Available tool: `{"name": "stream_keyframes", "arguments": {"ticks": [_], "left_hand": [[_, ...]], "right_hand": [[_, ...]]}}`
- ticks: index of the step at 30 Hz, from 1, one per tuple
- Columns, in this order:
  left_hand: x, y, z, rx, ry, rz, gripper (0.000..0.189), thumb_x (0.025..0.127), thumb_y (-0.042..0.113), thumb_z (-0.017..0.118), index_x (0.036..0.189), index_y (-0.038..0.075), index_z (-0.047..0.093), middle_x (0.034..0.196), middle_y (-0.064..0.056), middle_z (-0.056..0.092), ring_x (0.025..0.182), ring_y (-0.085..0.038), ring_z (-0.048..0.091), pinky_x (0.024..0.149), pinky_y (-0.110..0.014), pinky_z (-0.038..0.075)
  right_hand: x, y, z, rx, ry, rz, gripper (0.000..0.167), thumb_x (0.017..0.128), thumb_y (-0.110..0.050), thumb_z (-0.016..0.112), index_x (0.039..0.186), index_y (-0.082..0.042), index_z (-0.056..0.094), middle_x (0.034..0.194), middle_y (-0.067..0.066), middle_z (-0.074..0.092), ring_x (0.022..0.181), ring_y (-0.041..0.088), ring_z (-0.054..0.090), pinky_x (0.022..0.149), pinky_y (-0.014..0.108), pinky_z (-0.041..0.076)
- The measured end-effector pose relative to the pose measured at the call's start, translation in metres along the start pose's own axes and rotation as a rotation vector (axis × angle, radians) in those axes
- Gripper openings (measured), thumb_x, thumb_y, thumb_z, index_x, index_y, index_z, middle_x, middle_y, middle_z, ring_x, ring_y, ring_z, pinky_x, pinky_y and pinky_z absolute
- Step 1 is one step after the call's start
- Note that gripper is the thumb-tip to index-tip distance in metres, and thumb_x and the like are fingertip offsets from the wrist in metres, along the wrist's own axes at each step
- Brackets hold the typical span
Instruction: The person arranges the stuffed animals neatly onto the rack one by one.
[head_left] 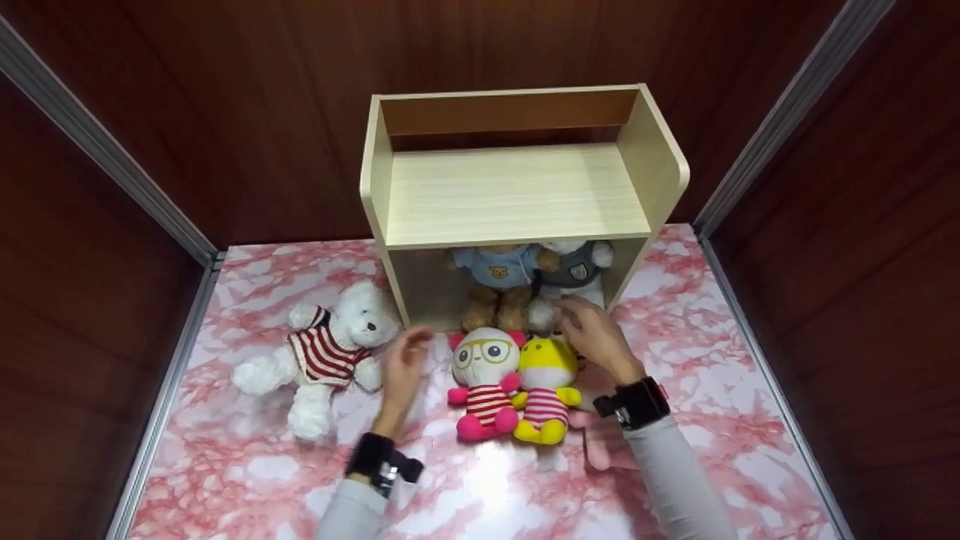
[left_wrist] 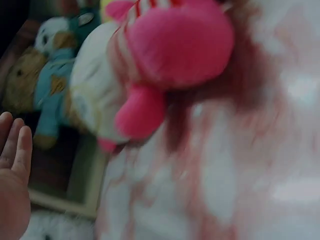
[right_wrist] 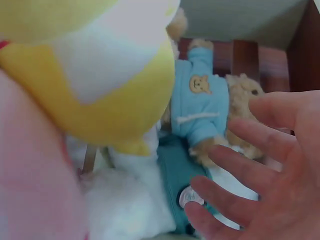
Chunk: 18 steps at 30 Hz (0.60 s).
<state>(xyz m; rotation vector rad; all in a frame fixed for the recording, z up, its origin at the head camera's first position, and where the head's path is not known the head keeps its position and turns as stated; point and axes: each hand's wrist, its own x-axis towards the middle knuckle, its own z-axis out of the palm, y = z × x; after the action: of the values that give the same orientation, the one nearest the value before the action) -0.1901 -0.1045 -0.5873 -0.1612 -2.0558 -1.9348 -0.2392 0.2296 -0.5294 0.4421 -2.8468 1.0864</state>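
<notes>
My left hand (head_left: 405, 371) is between the white teddy bear (head_left: 330, 352) in a striped sweater and the pink panda plush (head_left: 486, 361), holding nothing. My right hand (head_left: 598, 337) reaches toward the lower shelf opening, beside the head of a yellow plush (head_left: 547, 364). In the right wrist view, its fingers (right_wrist: 235, 165) are spread, with nothing gripped. Inside the lower compartment sit a brown teddy bear (right_wrist: 200, 95) in a light blue hoodie and a white plush in a dark vest (head_left: 568, 268). The shelf board hides most of their heads in the head view.
The pale wooden shelf unit (head_left: 517, 191) stands against the back panel. Pink-and-white marbled tabletop (head_left: 450, 495) surrounds it, with dark wooden walls (head_left: 75, 300) on the sides. A pink plush (head_left: 600, 441) lies partly hidden under my right forearm.
</notes>
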Motion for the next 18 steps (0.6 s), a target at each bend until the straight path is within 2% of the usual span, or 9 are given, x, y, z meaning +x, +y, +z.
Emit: {"name": "stream_keyframes", "arguments": {"ticks": [2,5,8,10,13,15,18], "left_hand": [[0.005,0.004,-0.018,0.063,0.03,0.004,0.034,0.092,-0.014,0.06,0.124,-0.003,0.068,0.118,-0.019,0.071,0.108,-0.037,0.065,0.094,-0.026,0.05],[0.012,0.009,-0.04,0.149,0.04,0.028,0.035,0.091,-0.012,0.062,0.124,0.0,0.07,0.12,-0.017,0.072,0.103,-0.04,0.068,0.088,-0.027,0.053],[0.019,0.011,-0.059,0.272,0.048,0.086,0.036,0.089,-0.01,0.065,0.123,-0.001,0.07,0.122,-0.018,0.07,0.095,-0.036,0.067,0.081,-0.028,0.055],[0.023,0.012,-0.07,0.355,0.056,0.137,0.037,0.087,-0.008,0.068,0.123,-0.002,0.069,0.125,-0.02,0.067,0.1,-0.035,0.065,0.086,-0.033,0.053],[0.028,0.013,-0.085,0.461,0.051,0.179,0.04,0.086,-0.005,0.072,0.126,-0.001,0.067,0.131,-0.021,0.061,0.114,-0.036,0.06,0.099,-0.044,0.047],[0.031,0.011,-0.094,0.509,0.03,0.184,0.045,0.087,-0.003,0.075,0.13,-0.001,0.064,0.136,-0.022,0.057,0.129,-0.039,0.053,0.108,-0.05,0.041],[0.034,0.009,-0.104,0.559,-0.003,0.177,0.052,0.086,0.001,0.079,0.135,-0.001,0.06,0.139,-0.023,0.052,0.132,-0.041,0.048,0.109,-0.054,0.039]], "right_hand": [[-0.006,0.003,-0.003,0.024,0.03,0.021,0.036,0.104,-0.013,0.063,0.138,-0.002,0.065,0.139,0.02,0.062,0.123,0.038,0.061,0.106,0.053,0.046],[-0.013,0.007,-0.005,0.064,0.074,0.03,0.038,0.104,-0.013,0.064,0.14,0.0,0.062,0.141,0.021,0.061,0.131,0.039,0.056,0.111,0.055,0.042],[-0.018,0.01,-0.007,0.09,0.104,0.016,0.04,0.103,-0.011,0.065,0.141,0.001,0.061,0.141,0.021,0.06,0.133,0.04,0.054,0.112,0.055,0.04],[-0.02,0.011,-0.007,0.095,0.12,0.0,0.039,0.102,-0.009,0.065,0.14,0.001,0.061,0.141,0.021,0.061,0.133,0.04,0.055,0.113,0.053,0.04],[-0.021,0.013,-0.007,0.102,0.14,-0.022,0.039,0.1,-0.006,0.065,0.139,0.001,0.062,0.141,0.02,0.062,0.131,0.039,0.056,0.112,0.052,0.041],[-0.022,0.014,-0.006,0.105,0.146,-0.027,0.04,0.1,-0.006,0.065,0.139,0.001,0.062,0.141,0.02,0.061,0.131,0.039,0.056,0.112,0.052,0.041],[-0.025,0.015,-0.006,0.099,0.142,-0.022,0.04,0.1,-0.006,0.065,0.139,0.0,0.062,0.142,0.019,0.061,0.131,0.039,0.056,0.112,0.053,0.041]]}}
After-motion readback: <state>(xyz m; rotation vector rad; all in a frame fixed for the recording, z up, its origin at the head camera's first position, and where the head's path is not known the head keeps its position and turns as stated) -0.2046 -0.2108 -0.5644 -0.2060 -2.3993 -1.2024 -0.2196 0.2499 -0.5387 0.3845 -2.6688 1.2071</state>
